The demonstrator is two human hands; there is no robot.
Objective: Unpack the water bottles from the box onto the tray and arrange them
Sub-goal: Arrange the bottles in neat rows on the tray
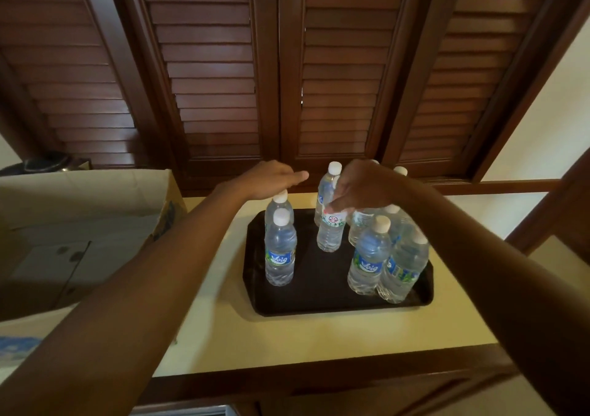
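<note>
A dark tray point(319, 300) sits on a pale yellow counter point(255, 336), with water bottles standing upright on it. At the tray's nine o'clock side, two bottles stand one behind the other; the nearer one point(280, 249) carries a blue label, and the farther one point(278, 206) has its white cap just under the left hand point(271, 181). That hand hovers flat, fingers stretched out together toward three o'clock, and grips nothing. The right hand point(360, 189) reaches over the tray's middle with its fingertips bunched downward, pinching the top of a small bottle point(330, 232) with a white and green label. Just behind it, toward twelve o'clock, stands a taller bottle point(327, 192). At the tray's three to five o'clock side a cluster of blue-labelled bottles point(370, 256) stands close together, some touching. A large cardboard box point(79, 211) sits open at nine o'clock on the counter, well apart from the tray. Brown louvred shutters point(287, 64) fill the wall behind.
</note>
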